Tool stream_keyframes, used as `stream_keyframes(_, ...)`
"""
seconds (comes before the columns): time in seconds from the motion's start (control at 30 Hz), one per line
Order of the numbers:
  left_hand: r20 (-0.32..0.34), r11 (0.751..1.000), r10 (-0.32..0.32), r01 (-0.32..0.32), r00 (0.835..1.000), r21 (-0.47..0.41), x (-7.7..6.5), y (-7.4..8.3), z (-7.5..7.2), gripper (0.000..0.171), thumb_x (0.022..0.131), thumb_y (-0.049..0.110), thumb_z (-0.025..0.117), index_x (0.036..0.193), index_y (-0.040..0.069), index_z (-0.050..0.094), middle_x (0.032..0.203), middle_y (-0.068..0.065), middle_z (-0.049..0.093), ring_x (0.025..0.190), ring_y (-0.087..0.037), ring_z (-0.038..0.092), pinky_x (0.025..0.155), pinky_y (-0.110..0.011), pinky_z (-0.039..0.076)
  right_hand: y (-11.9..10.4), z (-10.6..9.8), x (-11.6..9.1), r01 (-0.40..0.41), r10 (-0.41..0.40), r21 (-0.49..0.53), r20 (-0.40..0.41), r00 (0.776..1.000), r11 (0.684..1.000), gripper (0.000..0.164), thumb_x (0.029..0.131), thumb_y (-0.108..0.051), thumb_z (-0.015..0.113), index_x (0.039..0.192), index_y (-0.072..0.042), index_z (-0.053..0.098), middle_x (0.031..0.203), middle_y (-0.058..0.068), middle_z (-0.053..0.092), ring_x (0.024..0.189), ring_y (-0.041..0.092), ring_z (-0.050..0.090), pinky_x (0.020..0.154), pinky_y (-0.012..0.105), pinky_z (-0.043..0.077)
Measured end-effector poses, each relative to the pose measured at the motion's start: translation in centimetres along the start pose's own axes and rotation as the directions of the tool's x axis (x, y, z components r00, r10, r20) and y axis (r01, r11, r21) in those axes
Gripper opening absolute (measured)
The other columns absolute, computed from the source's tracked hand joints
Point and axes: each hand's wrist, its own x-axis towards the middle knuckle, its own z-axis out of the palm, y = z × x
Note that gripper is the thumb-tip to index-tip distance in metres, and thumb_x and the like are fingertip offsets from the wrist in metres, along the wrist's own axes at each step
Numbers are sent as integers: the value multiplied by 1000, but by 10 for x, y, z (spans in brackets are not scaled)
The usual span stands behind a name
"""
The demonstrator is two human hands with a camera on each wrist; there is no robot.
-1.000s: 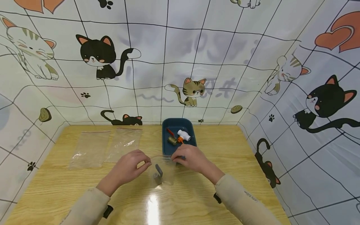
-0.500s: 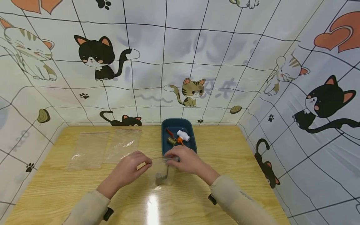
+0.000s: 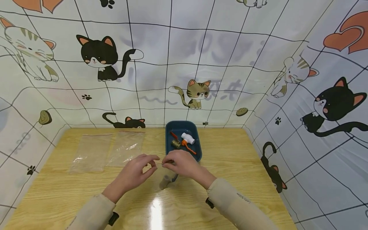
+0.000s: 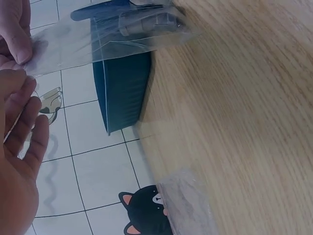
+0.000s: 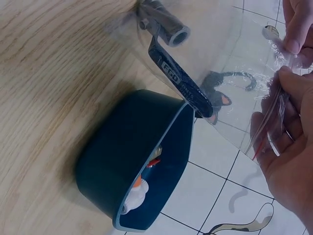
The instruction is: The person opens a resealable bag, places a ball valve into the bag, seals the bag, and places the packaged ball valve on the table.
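Observation:
A clear zip bag (image 5: pixel 227 54) hangs between my hands, with a grey ball valve (image 5: pixel 168 24) low inside it. The valve's dark blue lever (image 5: pixel 178 81) points up toward the bag's mouth. My left hand (image 3: pixel 133 172) pinches one end of the zip strip between thumb and fingertips. Close beside it, my right hand (image 3: pixel 183 164) grips the strip, the bag's top edge bunched between thumb and fingers. In the head view the right hand hides most of the bag, and the valve shows just below the fingers.
Behind the hands stands a deep blue bin (image 5: pixel 122 142). It holds a white valve with an orange handle (image 3: pixel 187 138) and a brass valve (image 3: pixel 176 144) with a red handle. Two flat clear bags (image 3: pixel 93 153) (image 3: pixel 126 148) lie at the table's back left.
My right hand has slid left along the zip strip toward my left hand. The bag has turned and its valve has tilted, showing more of the bin's orange handle.

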Motion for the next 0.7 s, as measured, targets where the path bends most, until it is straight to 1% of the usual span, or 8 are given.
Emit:
stream_keyframes(0.1,3,999,-53,53,999,-4,-2,-2,3,22,88,27,73,108,24,67,91,13,66,85,-4,61,64,-21,50,0,0,-1,3,-3,-11,-15,1000,1000,17,93,-31,66,100,-21,76,88,-8,70,72,0,58,62,13,45)
stream_keyframes(0.2,-18,999,-50,51,999,2,-3,-4,5,10,87,28,73,95,28,68,90,15,66,89,-5,62,71,-26,54,-1,0,-3,2,-2,-5,-26,1000,1000,16,93,-30,66,100,-21,76,88,-8,69,72,0,58,62,13,45)
stream_keyframes(0.23,-26,999,-41,41,999,2,-2,-4,5,8,87,28,73,92,29,68,89,16,66,89,-5,63,73,-27,54,-1,1,-3,1,-1,1,-29,1000,1000,15,93,-30,66,100,-21,76,88,-8,69,72,0,58,62,13,45)
stream_keyframes(0.3,-45,1000,-15,15,999,5,-2,-5,6,8,86,26,74,89,29,68,86,16,66,86,-5,63,72,-27,54,-2,1,-3,2,-1,12,-33,999,1000,16,93,-30,66,101,-20,75,90,-8,69,74,1,60,64,14,47)
stream_keyframes(0.4,-75,999,45,-42,996,31,0,-3,6,8,85,24,76,88,27,70,83,15,67,83,-5,62,71,-25,54,-4,1,-3,10,-9,11,-39,999,1000,17,94,-31,65,105,-21,74,96,-8,70,80,2,62,69,15,49)
stream_keyframes(0.57,-129,987,152,-144,980,71,3,1,9,9,83,17,77,88,22,71,82,11,68,81,-6,61,72,-26,54,-8,2,-2,27,-28,-18,-49,998,999,16,93,-32,65,104,-23,74,98,-9,70,85,3,64,73,17,50)
stream_keyframes(0.63,-151,985,169,-160,974,70,3,1,10,11,82,15,77,89,20,71,82,10,68,80,-6,61,72,-27,54,-9,2,-2,26,-28,-31,-50,998,999,15,93,-31,66,102,-23,74,97,-10,71,84,3,64,73,16,50)
stream_keyframes(0.7,-165,985,170,-162,972,59,2,2,11,12,81,15,78,88,20,70,82,10,68,80,-6,61,71,-27,54,-9,3,-1,23,-25,-41,-49,998,999,13,93,-31,67,100,-23,74,95,-10,70,82,4,64,72,16,50)
